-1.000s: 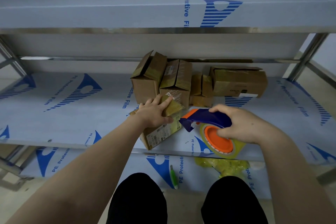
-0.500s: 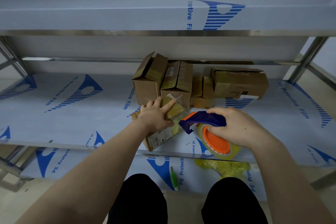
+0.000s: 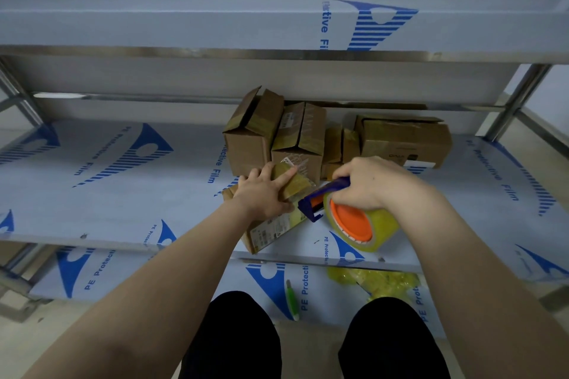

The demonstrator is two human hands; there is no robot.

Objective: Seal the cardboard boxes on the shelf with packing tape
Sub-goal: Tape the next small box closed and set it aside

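2 hands | L hand [image 3: 261, 195] fingers [image 3: 287, 178] spread, pressing box [image 3: 271, 232] | R hand [image 3: 371, 181] fingers [image 3: 342, 192] wrap tape dispenser [image 3: 354, 221]

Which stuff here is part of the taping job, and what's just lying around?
In the job:
front box
tape dispenser with its tape roll
boxes behind, flaps partly open

Lying about:
green tool
crumpled yellow wad
Both sit on the lower shelf.

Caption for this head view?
Left hand presses a cardboard box while right hand holds the tape dispenser beside it.
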